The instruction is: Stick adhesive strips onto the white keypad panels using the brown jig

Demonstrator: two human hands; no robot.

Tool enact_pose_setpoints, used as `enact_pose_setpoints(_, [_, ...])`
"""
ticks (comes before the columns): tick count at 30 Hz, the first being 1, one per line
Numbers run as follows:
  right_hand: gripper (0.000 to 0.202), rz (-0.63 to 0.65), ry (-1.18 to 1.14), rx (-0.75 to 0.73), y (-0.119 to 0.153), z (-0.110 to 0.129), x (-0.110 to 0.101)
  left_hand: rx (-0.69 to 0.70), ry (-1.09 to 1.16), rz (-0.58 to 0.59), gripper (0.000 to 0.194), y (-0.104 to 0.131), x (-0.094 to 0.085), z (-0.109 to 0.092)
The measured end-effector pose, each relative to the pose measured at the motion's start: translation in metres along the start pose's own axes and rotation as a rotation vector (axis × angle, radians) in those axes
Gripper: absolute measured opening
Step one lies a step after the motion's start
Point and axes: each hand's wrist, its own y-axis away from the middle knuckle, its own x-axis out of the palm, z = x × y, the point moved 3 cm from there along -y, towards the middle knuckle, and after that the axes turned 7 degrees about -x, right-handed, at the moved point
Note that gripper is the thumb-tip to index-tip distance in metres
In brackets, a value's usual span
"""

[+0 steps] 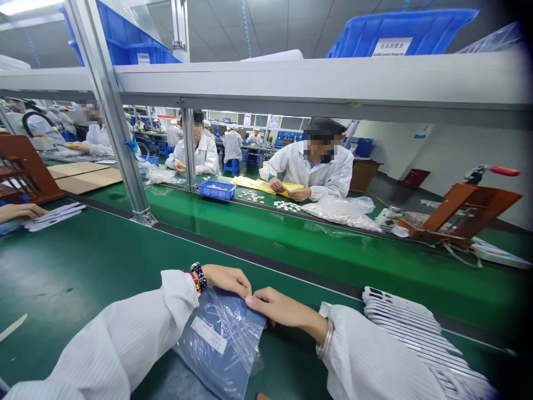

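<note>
A clear plastic bag (239,339) with a white label (209,335) lies in front of me, over something flat and blue-grey. My left hand (228,279) is closed on its upper edge, fingers bent down. From the other side my right hand (280,306) pinches the upper right corner, its thumb touching the left fingertips. The right fingers are partly hidden beneath the corner. Beside my right sleeve, a row of overlapping white flat parts (410,319) with dark cutouts rests on the green table (104,261).
Beyond the table runs a green conveyor belt (266,244). A metal post (119,122) rises at left; a shelf (291,83) crosses above. Opposite, a co-worker (320,166) handles yellow sheets near a blue tray (217,190). Another person's hand (20,212) touches white strips. An orange-brown fixture (462,211) stands right.
</note>
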Motion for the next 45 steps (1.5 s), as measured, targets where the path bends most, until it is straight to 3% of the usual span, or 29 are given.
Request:
enact_pose_setpoints(9, [0.056, -0.139, -0.038, 0.011, -0.005, -0.013, 0.011, -0.036, -0.010, -0.038, 0.029, 0.002, -0.002, 0.005])
enact_pose_setpoints(24, [0.029, -0.384, 0.104, -0.051, -0.015, -0.008, 0.005, 0.030, -0.047, -0.203, 0.023, -0.002, 0.000, 0.010])
enact_pose_setpoints(35, [0.038, -0.240, 0.112, -0.047, -0.027, 0.013, -0.019, 0.068, -0.050, -0.331, 0.027, 0.007, 0.000, 0.006])
enact_pose_setpoints(45, [0.046, -0.150, -0.012, 0.053, -0.022, 0.009, -0.019, 0.058, -0.050, -0.330, 0.027, 0.004, 0.006, 0.008])
